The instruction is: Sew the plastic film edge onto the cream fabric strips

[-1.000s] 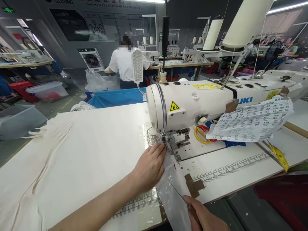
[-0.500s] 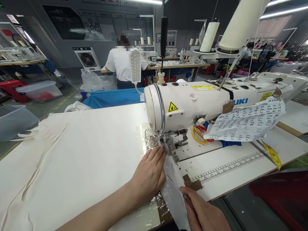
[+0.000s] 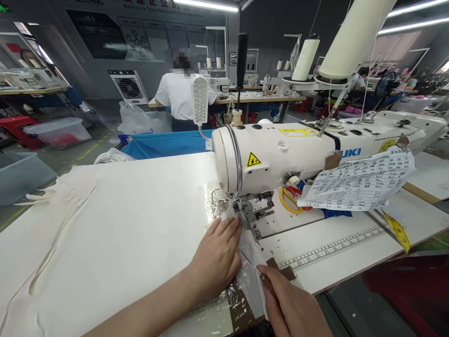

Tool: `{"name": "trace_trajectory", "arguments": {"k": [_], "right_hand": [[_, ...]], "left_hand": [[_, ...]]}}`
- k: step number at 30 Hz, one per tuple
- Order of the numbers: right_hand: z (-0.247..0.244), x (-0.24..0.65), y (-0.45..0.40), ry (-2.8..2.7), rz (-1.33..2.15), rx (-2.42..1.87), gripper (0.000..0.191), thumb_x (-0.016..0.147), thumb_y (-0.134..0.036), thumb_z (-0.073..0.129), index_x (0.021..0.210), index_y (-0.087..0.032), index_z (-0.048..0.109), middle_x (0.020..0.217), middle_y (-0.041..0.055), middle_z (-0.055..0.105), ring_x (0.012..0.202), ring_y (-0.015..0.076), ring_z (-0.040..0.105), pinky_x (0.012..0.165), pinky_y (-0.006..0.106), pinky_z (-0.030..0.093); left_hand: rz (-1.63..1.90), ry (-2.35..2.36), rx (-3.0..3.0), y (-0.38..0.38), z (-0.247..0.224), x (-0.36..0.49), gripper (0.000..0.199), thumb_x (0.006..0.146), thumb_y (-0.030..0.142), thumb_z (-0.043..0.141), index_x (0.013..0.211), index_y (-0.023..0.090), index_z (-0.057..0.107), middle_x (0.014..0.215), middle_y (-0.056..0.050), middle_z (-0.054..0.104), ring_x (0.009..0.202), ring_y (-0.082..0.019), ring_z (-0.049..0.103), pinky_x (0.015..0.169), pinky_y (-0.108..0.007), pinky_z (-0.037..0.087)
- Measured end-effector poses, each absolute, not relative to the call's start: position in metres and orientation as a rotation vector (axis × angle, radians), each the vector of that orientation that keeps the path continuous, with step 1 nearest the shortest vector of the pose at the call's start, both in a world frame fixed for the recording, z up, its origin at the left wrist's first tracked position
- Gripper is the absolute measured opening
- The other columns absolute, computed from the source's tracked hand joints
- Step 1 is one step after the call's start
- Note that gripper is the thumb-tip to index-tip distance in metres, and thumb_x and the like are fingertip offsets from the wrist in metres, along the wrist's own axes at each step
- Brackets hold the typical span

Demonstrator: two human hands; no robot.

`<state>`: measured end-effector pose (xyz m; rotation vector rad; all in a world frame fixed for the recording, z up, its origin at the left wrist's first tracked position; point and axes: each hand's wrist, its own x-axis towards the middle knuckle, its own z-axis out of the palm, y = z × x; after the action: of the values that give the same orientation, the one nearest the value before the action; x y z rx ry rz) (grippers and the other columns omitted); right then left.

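Note:
A strip of white fabric [image 3: 249, 281] runs from under the needle area of a white sewing machine [image 3: 266, 154] toward the table's front edge. My left hand [image 3: 219, 255] lies on the fabric just before the presser foot, palm down, fingers pressed together and pointing at the foot. What lies beneath its fingers is hidden. My right hand [image 3: 289, 304], nearer the front edge, is closed round the handle of a thin metal awl [image 3: 250, 263]. The awl's shaft points up and left across the strip, its tip close beside my left hand.
Off-white fabric pieces [image 3: 66, 210] lie at the table's left. Scissors with yellow and red handles [image 3: 290, 201], a handwritten sheet [image 3: 361, 180] and a yellow tape measure [image 3: 397, 231] are at the right. A person in a white shirt [image 3: 180, 96] sits beyond a blue cloth bin [image 3: 164, 144].
The fabric strip has advanced toward the needle, its lower end now higher up. My right hand has shifted slightly left and up with the awl. My left hand stays nearly in place.

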<state>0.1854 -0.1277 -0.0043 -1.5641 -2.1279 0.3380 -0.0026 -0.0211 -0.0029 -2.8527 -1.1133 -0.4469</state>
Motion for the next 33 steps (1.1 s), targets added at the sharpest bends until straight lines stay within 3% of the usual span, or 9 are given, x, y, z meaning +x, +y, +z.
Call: {"name": "trace_trajectory", "arguments": {"k": [6,13,21,29,33], "right_hand": [[-0.004,0.181,-0.116,-2.145,0.293,-1.52,0.035,0.095,-0.013,0.033,0.128,-0.023,0.041,0.098,0.0046,0.073,0.071,0.0187,0.072,0.054,0.029,0.055],[-0.007,0.171,-0.104,-2.054,0.326,-1.533,0.03,0.096,-0.015,0.035,0.124,-0.022,0.045,0.096,0.0043,0.073,0.07,0.0199,0.071,0.054,0.029,0.052],[-0.005,0.164,-0.103,-1.887,0.578,-1.535,0.028,0.097,-0.023,0.035,0.117,-0.018,0.053,0.088,0.007,0.073,0.074,0.0217,0.071,0.065,0.03,0.055],[-0.005,0.167,-0.11,-1.93,0.576,-1.56,0.03,0.099,-0.023,0.033,0.121,-0.018,0.053,0.079,0.0049,0.071,0.064,0.0198,0.068,0.05,0.025,0.048],[-0.002,0.182,-0.115,-1.866,0.663,-1.564,0.029,0.1,-0.028,0.035,0.121,-0.02,0.053,0.077,0.0029,0.07,0.064,0.0186,0.067,0.052,0.024,0.048]], "left_hand": [[-0.432,-1.118,-2.857,-0.014,-0.001,-0.003,0.048,0.095,0.025,0.036,0.138,0.006,0.046,0.142,-0.014,0.05,0.132,-0.029,0.042,0.114,-0.048,0.031],[-0.433,-1.205,-2.801,-0.005,0.003,-0.001,0.044,0.091,0.02,0.043,0.131,0.006,0.052,0.127,-0.017,0.055,0.12,-0.031,0.048,0.104,-0.049,0.041],[-0.391,-1.074,-2.679,0.012,0.004,-0.01,0.04,0.092,0.007,0.036,0.126,0.01,0.056,0.13,-0.014,0.058,0.129,-0.03,0.043,0.11,-0.052,0.033],[-0.534,-1.065,-2.826,-0.015,0.002,0.001,0.04,0.094,0.025,0.041,0.125,0.007,0.059,0.131,-0.015,0.058,0.128,-0.029,0.047,0.11,-0.046,0.036],[-0.522,-1.058,-2.819,-0.016,-0.003,0.001,0.042,0.095,0.025,0.04,0.128,0.007,0.056,0.133,-0.014,0.058,0.128,-0.029,0.047,0.112,-0.047,0.032]]}}
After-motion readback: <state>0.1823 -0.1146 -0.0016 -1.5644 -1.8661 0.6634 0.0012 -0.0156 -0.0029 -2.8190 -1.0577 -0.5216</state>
